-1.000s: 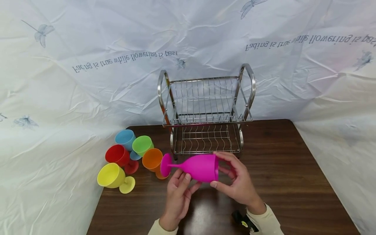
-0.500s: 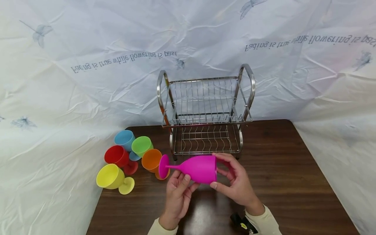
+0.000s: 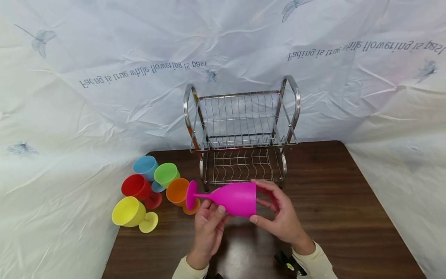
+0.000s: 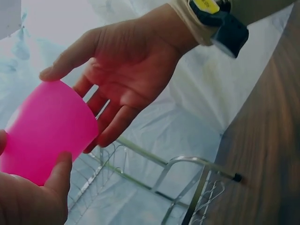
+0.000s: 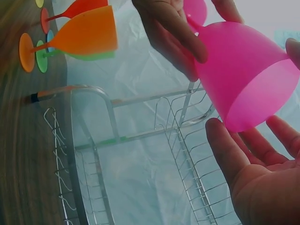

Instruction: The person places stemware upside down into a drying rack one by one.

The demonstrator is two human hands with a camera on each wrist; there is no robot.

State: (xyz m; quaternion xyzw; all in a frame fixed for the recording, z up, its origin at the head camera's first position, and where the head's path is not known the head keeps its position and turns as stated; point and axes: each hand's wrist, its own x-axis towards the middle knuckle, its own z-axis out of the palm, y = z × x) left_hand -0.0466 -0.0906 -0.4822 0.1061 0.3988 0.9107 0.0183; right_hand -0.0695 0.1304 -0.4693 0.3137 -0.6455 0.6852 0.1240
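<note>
While held sideways, goblet [image 3: 237,198]: centre of frame, above bench [image 3: 348,217]
Left hand [image 3: 209,223]: grasping bowl underside
Right hand [image 3: 278,211]: grasping rim

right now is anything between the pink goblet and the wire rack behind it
Nothing visible. The pink goblet lies sideways in the left hand and right hand, just in front of the dish rack. The orange goblet stands off to the left.

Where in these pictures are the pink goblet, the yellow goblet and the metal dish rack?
pink goblet [image 3: 237,198], head view, side of its bowl.
yellow goblet [image 3: 127,211], head view, inside of its bowl.
metal dish rack [image 3: 240,118], head view, wires of its upper tier.
</note>
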